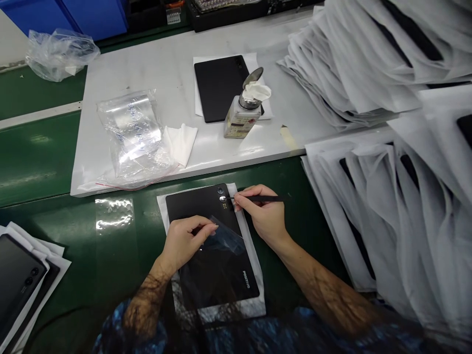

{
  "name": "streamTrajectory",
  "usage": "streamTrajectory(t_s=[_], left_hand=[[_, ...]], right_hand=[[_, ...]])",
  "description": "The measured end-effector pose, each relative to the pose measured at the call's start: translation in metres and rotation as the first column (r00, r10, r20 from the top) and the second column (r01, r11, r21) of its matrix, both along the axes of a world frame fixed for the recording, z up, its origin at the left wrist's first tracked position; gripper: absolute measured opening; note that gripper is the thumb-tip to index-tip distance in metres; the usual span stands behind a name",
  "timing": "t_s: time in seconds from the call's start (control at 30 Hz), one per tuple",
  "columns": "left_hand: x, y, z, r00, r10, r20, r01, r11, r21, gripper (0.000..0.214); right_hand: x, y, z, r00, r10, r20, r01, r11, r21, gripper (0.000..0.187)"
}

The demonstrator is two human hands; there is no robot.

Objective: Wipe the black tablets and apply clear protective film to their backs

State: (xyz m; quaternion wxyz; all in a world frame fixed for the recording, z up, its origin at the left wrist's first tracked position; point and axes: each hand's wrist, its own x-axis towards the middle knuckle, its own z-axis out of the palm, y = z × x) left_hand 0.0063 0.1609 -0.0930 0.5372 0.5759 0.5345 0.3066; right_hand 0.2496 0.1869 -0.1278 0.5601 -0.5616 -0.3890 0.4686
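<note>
A black tablet (210,275) lies back side up on a white sleeve (258,290) in front of me, with its camera lenses near the top right corner. My right hand (263,211) is closed around black tweezers (267,198), whose tip points left at the lower lens (222,199). Whether the tip touches the lens, I cannot tell. Over the middle of the tablet, my left hand (188,238) pinches the corner of a clear film (228,238), which hangs above the tablet's back.
A dispenser bottle (241,118) with its lid up and a white wipe stands on the white board (206,152). Behind it lies another black tablet (217,88). A clear bag (136,132) and white cloth (182,142) are left. Sleeved tablets (354,64) are piled right, tablets (18,280) lower left.
</note>
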Motion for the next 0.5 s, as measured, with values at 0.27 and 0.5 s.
streamTrajectory(t_s=[0.27, 0.5], left_hand=[[0.002, 0.002, 0.007, 1.000, 0.010, 0.006, -0.010, 1.000, 0.015, 0.019], [0.004, 0.002, 0.014, 1.000, 0.025, -0.001, -0.025, 0.999, 0.022, 0.022]], right_hand=[[-0.003, -0.003, 0.002, 0.999, -0.005, 0.047, 0.005, 1.000, 0.012, 0.052], [-0.006, -0.004, 0.000, 0.996, -0.016, 0.091, 0.012, 0.999, 0.044, 0.045]])
